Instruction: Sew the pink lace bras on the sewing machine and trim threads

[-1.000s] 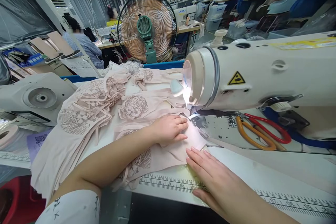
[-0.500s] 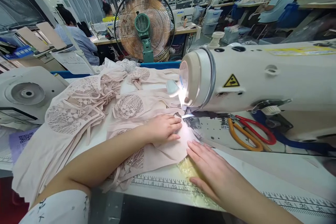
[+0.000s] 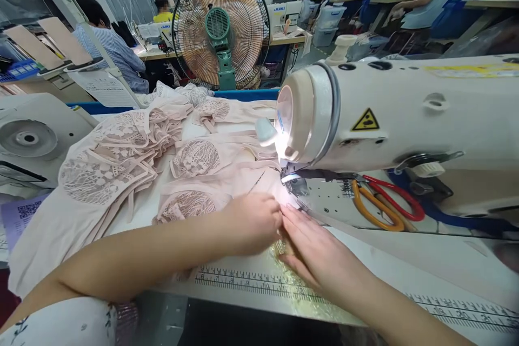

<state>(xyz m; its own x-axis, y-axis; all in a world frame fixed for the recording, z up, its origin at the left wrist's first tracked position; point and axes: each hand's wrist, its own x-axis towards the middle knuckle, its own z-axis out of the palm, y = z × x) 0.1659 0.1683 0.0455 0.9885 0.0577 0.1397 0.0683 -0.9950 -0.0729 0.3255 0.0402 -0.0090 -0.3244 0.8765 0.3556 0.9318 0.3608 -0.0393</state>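
Note:
Pale pink fabric with lace panels (image 3: 239,175) lies on the sewing table, its right edge by the lit needle area (image 3: 288,177) of a white sewing machine (image 3: 377,113). My left hand (image 3: 255,221) is curled at the fabric's front edge, with its fingertips bent under and mostly hidden; it appears to grip the cloth there. Right beside it, my right hand (image 3: 318,243) rests with fingers stretched out, the tips touching or almost touching the left hand. Its thumb sits apart over yellowish clear tape (image 3: 304,292) on the table edge.
Scissors with orange handles (image 3: 377,213) and a red-handled tool (image 3: 399,200) lie under the machine arm. A pile of pink lace pieces (image 3: 101,173) spreads at left. A ruler strip (image 3: 243,279) runs along the front edge. A large fan (image 3: 221,27) stands behind; several people sit farther back.
My left hand has gone from lying flat on the cloth to curled, drawn nearer the front edge against my right fingers. My right hand has shifted slightly left and up. The view has tilted a little.

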